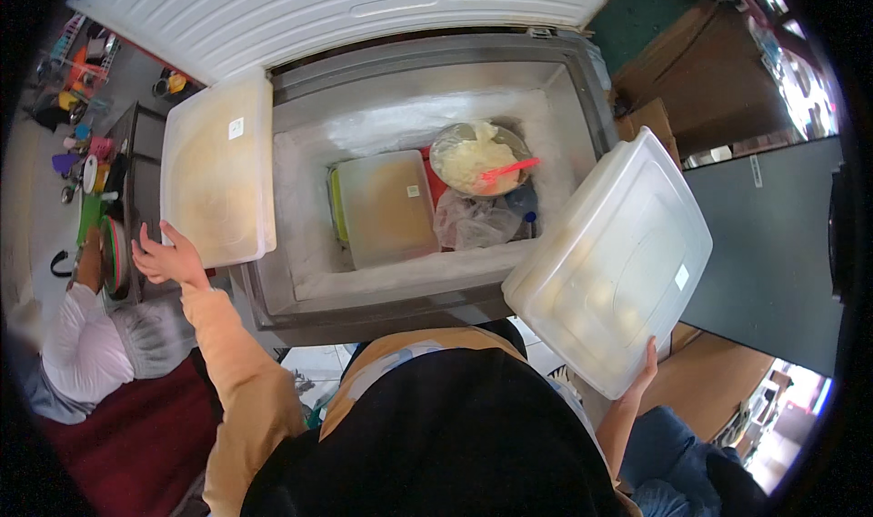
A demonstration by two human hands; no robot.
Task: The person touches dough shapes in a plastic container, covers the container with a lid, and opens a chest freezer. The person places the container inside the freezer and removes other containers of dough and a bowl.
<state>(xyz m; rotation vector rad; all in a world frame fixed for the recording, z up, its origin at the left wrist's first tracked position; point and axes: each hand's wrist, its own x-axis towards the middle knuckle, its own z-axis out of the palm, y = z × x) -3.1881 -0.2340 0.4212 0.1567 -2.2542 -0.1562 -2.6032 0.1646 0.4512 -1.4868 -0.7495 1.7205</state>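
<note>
Below me stands an open chest freezer (416, 305) with frosted inner walls. My left hand (169, 254) is empty, fingers spread, by the near left corner of a lidded translucent plastic container (217, 176) on the freezer's left rim. With my right hand (641, 374) I grip the near edge of a second lidded plastic container (614, 264), tilted over the right front rim; pale round shapes show inside it. Within the freezer lie another lidded container (389, 207), a metal bowl (525, 150) of pale creamy food with a red spatula (510, 170), and a clear plastic bag (474, 220).
The raised freezer lid (354, 5) borders the far side. At left, a person in a white top (89, 340) reaches toward stacked round items beside a dark rack (140, 128). A dark grey panel (757, 244) and cardboard (709, 74) stand at right; blue denim (661, 449) shows lower right.
</note>
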